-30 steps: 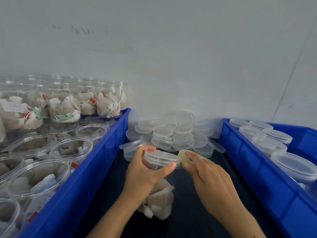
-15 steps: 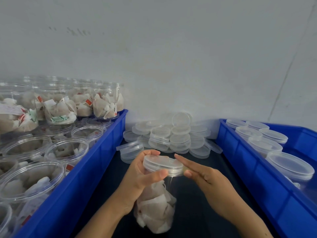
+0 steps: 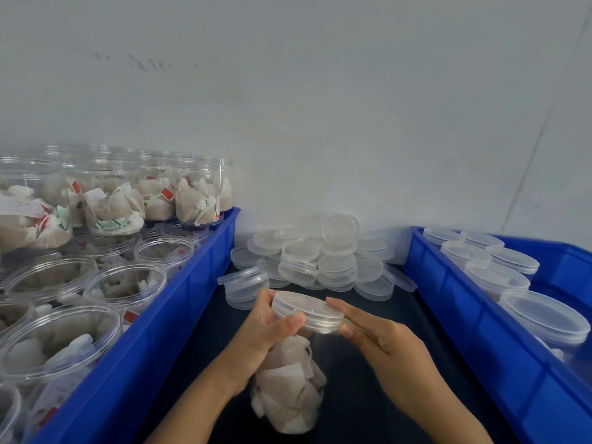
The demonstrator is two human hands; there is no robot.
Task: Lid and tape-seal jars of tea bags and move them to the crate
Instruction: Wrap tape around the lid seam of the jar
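Note:
A clear jar [image 3: 288, 395] of tea bags stands low in the middle on the dark table, with a clear lid [image 3: 307, 307] on top. My left hand [image 3: 262, 334] grips the jar just under the lid, thumb across the lid's near rim. From the right, my right hand [image 3: 384, 344] lays straight fingers along the lid's side, thumb below. A faint yellowish strip shows under those fingertips; I cannot tell if it is tape.
A blue crate [image 3: 179, 302] on the left holds several open jars of tea bags [image 3: 125, 280], stacked two high at the back. Another blue crate [image 3: 480, 331] on the right holds several lidded jars [image 3: 541, 315]. Loose clear lids [image 3: 333, 264] are piled against the wall.
The jar has tilted and come a little nearer. My right hand held a yellowish strip at the lid's edge; its fingers now lie flat along the lid's side.

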